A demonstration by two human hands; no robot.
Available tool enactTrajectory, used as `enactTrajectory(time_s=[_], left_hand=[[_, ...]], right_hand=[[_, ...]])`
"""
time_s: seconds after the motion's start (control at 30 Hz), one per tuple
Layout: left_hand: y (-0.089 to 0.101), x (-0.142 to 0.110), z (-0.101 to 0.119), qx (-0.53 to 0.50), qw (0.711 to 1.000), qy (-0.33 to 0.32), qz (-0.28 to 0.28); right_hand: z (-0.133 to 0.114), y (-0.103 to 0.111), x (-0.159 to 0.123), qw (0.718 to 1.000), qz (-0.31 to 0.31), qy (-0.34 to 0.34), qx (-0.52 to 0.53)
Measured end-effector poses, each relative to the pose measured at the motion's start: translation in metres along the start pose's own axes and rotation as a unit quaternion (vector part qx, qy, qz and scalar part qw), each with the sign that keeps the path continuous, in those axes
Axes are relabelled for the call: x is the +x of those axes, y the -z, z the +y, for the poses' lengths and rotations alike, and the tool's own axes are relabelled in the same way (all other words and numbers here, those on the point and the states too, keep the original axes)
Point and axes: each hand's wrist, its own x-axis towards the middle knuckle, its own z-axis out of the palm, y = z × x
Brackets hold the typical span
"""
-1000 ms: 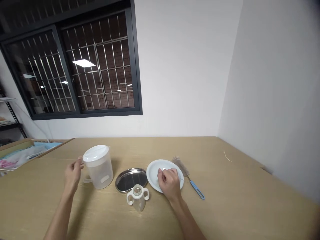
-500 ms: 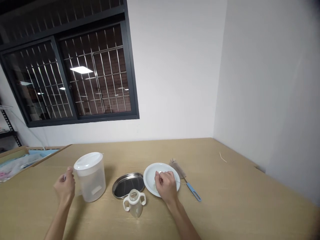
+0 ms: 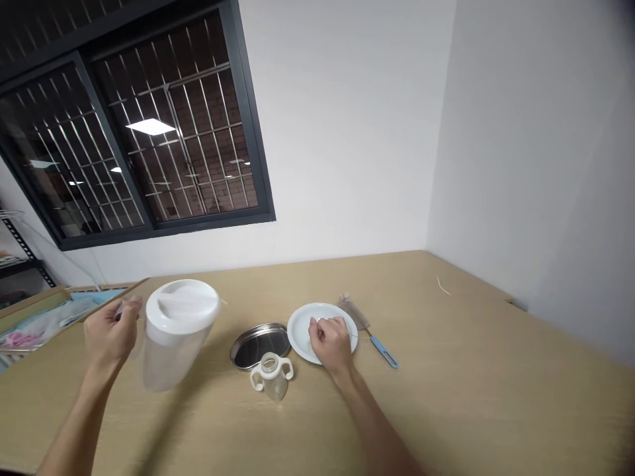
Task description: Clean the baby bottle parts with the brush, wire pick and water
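Observation:
My left hand (image 3: 110,334) is closed round the handle of a translucent plastic pitcher (image 3: 173,360) with a white lid. The pitcher hangs above the table, tilted to the right. Over a white plate (image 3: 299,335) my right hand (image 3: 331,340) is closed, fingers curled in. Whatever it may hold is hidden, though a thin line shows at its right side. Between the hands stands a clear baby bottle (image 3: 274,385) with two white handles and an uncapped mouth. An oval steel tray (image 3: 258,347) lies behind the bottle, close to the plate.
A bottle brush (image 3: 383,350) with a blue handle lies right of the plate, bristles pointing back. A thin pale strip (image 3: 443,286) rests farther right. At the left edge is a bin (image 3: 44,327) of plastic bags. Walls and a barred window (image 3: 169,132) stand behind.
My left hand has raised the pitcher off the table and tipped it to the right. My right hand stays closed over the plate. The camera view has shifted a little.

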Motion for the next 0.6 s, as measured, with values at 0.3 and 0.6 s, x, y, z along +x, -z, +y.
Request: enactTrajectory(time_s=[0.3, 0.6], left_hand=[[-0.026, -0.022, 0.062, -0.015, 0.965, -0.246, -0.091], [-0.041, -0.015, 0.091, -0.018, 0.911, -0.389, -0.134]], right_hand=[[-0.001, 0.003, 0.003, 1.0, 0.0, -0.004, -0.002], [-0.003, 0.005, 0.004, 1.0, -0.004, -0.016, -0.002]])
